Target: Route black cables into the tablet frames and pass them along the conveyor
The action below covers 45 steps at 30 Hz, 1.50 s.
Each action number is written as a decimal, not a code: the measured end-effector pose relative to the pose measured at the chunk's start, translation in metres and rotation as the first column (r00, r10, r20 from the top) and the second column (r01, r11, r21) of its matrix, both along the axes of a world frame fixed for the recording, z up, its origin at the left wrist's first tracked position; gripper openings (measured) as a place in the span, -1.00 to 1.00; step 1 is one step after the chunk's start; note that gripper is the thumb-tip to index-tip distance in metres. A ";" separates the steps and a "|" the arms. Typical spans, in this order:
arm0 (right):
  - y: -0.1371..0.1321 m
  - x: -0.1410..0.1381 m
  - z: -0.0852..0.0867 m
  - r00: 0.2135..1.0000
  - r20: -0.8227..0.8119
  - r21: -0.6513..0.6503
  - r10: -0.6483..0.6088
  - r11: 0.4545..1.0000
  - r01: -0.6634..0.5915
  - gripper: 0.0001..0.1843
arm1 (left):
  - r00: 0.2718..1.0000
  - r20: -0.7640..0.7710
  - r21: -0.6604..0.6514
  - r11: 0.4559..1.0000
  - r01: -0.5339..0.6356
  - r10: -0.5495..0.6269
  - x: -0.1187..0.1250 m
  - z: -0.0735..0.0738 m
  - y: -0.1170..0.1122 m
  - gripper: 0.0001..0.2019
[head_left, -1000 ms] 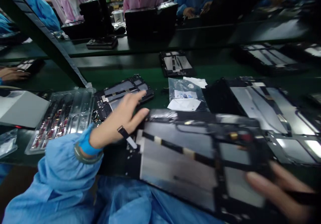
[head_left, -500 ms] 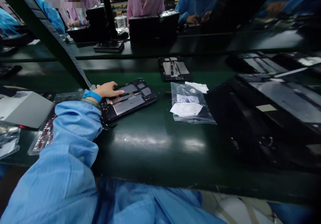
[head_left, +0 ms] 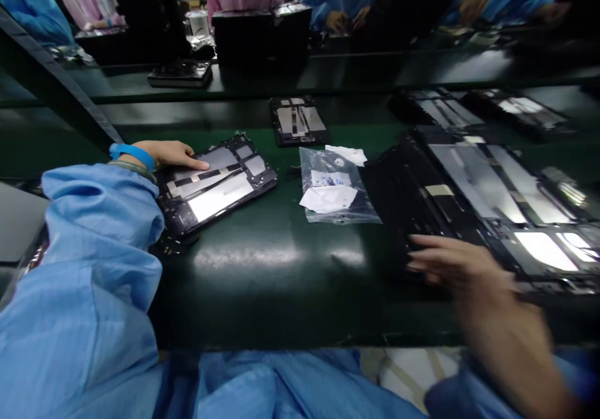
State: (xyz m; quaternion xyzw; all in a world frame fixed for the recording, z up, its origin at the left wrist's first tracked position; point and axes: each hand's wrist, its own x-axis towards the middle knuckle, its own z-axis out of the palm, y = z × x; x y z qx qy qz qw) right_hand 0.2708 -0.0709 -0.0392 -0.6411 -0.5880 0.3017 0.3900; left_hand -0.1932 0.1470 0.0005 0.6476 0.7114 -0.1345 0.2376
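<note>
My left hand (head_left: 173, 154), with a blue band at its wrist, grips the far left edge of an opened tablet (head_left: 220, 184). Its thumb lies over the tablet's inner face; the other fingers are mostly hidden. The tablet sits slanted on the green bench, grey panels and a dark ribbon strip facing up. A small dark cable (head_left: 175, 244) pokes out by its near left corner. At the right, my right hand (head_left: 469, 275) is blurred, fingers stretched out and nothing visible in them. It hovers by the near side of a stack of opened tablets (head_left: 473, 181).
A clear plastic bag (head_left: 337, 184) with white paper lies mid-bench. Behind it is another opened tablet (head_left: 300, 122); two more (head_left: 443, 107) lie at the back right. A dark post (head_left: 56, 75) rises at the left. Co-workers sit across, beyond black boxes (head_left: 262, 37).
My right hand has come into view from the lower right. The view has swung right, so the bench things appear further left. My left hand stays on the tablet.
</note>
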 end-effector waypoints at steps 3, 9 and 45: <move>0.019 -0.030 -0.024 0.976 -0.218 -0.044 -0.015 0.999 0.006 -0.47 | 0.998 0.065 0.102 0.995 -0.008 0.002 0.009 0.021 -0.009 -0.21; 0.048 -0.044 -0.053 0.953 -0.293 0.046 -0.074 0.995 0.091 -0.69 | 0.999 0.010 0.300 0.953 0.028 -0.033 0.029 0.057 -0.029 -0.21; 0.080 -0.055 -0.062 0.988 -0.143 0.268 0.058 0.963 -0.017 -0.89 | 0.734 0.250 0.465 0.744 0.481 -0.631 0.220 -0.049 -0.093 -0.79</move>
